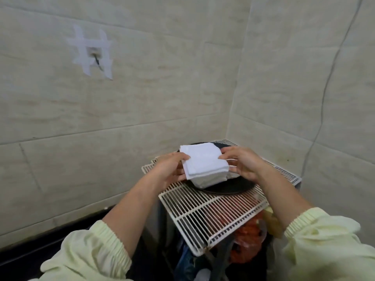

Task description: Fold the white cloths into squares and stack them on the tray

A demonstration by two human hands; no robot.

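Observation:
A stack of folded white cloths sits on a round black tray, which rests on a white wire rack. My left hand holds the stack's left side, fingers curled round its edge. On the right side my right hand grips the stack, thumb on the top cloth and fingers along the side. The top cloth is a neat square, slightly turned against the ones below.
The white wire rack lies over a bin holding red and blue bags. Tiled walls meet in a corner behind the tray. A taped patch with a wire is on the left wall, and a thin cable runs down the right wall.

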